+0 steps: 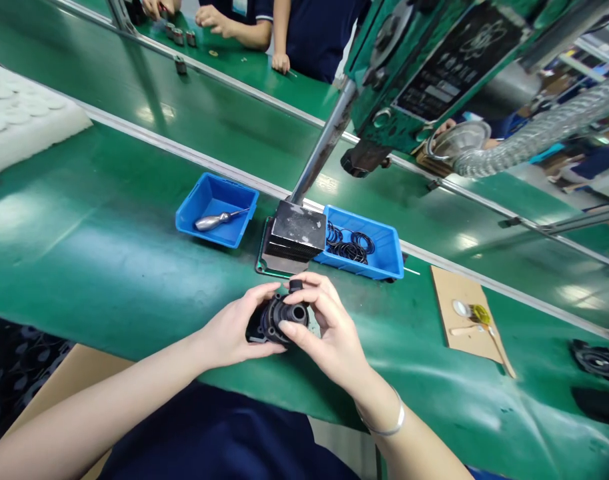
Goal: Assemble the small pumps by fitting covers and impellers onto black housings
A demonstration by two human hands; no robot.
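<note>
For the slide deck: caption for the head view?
Both hands hold a black plastic housing over a green bench, before two blue bins.

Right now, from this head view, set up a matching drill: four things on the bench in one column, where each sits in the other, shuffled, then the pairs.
Things:
1. black plastic part
2. metal tool
3. black rubber rings
4. cardboard sheet

Places:
A. in the right blue bin
B. held between both hands, left and right
C. flat on the green bench, at right
D. in the left blue bin

Pairs: 1-B, 2-D, 3-A, 4-C
</note>
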